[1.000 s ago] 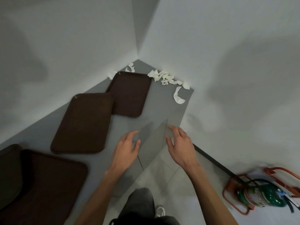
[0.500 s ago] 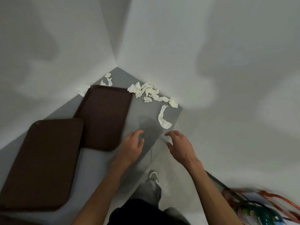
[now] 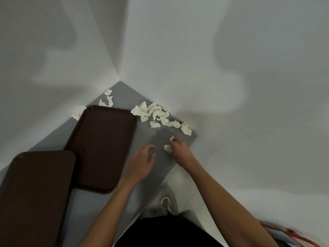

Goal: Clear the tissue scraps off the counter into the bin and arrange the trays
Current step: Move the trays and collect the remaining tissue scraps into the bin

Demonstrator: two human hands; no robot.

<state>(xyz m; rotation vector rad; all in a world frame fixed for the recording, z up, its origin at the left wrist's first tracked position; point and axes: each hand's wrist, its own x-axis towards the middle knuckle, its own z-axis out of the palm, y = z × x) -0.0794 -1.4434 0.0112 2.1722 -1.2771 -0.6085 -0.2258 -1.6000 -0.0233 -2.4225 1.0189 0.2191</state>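
Counter: grey slab [image 3: 124, 93] wedged into a white-walled corner, dim light, brown trays lying on it.
Right hand: [image 3: 179, 150] fingers curled and clamped on a crumpled scrap [image 3: 168, 148], a tail of tissue poking out past the fingertips.
Left hand: [image 3: 142, 161] palm down, fingers loosely apart, nothing held, just left of the gripping fingers; resting or hovering, cannot tell.
Pile: [image 3: 156, 114] just beyond the right fingertips, hugging the right wall.
Stragglers: [image 3: 107, 100] well past the left fingertips, deep in the corner.
Near tray: [image 3: 103, 148] right beside the left hand's outer fingers, askew.
Second tray: [image 3: 35, 193] further out on that same side, not lined up with the first.
Bin: nowhere in view.
Technique, as a judgement: better to rake the pile toward the palm with cupped fingers, using the free left fingers as a backstop, and take a fistful rather than single bits.
Watch for: light paper slipping out between slack fingers on the way to the bin.
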